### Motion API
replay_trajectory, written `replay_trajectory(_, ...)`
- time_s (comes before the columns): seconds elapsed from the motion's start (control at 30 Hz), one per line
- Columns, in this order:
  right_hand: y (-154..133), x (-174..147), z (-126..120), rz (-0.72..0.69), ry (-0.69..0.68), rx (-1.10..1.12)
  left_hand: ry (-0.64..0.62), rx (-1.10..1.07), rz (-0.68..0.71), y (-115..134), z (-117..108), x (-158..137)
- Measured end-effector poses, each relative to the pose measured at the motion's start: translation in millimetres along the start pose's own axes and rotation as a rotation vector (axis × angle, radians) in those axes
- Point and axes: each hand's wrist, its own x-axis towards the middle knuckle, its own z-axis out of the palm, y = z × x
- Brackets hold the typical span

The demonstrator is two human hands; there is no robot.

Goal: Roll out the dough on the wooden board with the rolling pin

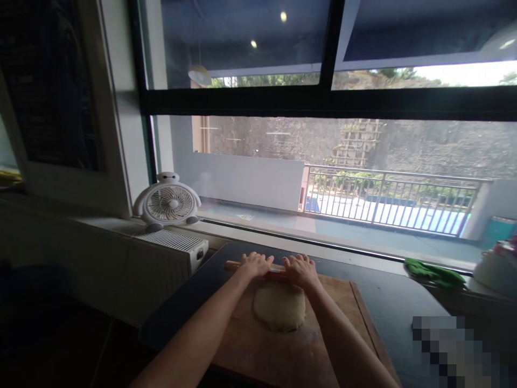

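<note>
A rolling pin (231, 265) lies across the far part of a wooden board (250, 353), its wooden left end sticking out and a reddish middle stretch showing between my hands. My left hand (256, 264) rests over the pin's left part with fingers curled across it. Over its right part lies my right hand (299, 269), fingers bent forward around it. Just on the near side of the pin, between my forearms, a flat, roundish slab of pale dough (279, 307) sits on the board. The pin's right end is hidden by my right hand.
The board lies on a dark table (388, 302) under a large window. A white fan (172, 202) stands on the sill at the left, above a white radiator (169, 253). A green cloth (434, 273) lies on the sill at the right, beside a whitish container (495, 269).
</note>
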Motion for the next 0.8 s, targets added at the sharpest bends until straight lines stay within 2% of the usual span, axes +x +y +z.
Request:
replay_trajectory(0.1, -4.7, -22.0, 3.0, -0.032, 0.042, 0.01, 0.047, -0.019, 0.058, 1.9, -7.7, -27.5)
replay_trajectory(0.3, -17.3, -89.9, 8.9, -0.053, 0.141, 0.049, 0.108, -0.104, 0.179, 1.2, -27.4, -100.4)
replay_trajectory(0.4, -15.9, -107.1, 10.4, -0.074, 0.155, 0.052, 0.118, -0.139, 0.227, -0.2, -25.0, -114.4)
replay_trajectory(0.53, -9.4, -90.5, 9.7, -0.063, 0.138, 0.053, 0.112, -0.056, 0.148, 4.0, -17.5, -94.9)
replay_trajectory(0.8, -1.2, -7.9, 7.5, 0.074, 0.047, 0.031, -0.06, 0.0, 0.024, -1.8, -7.3, -5.3)
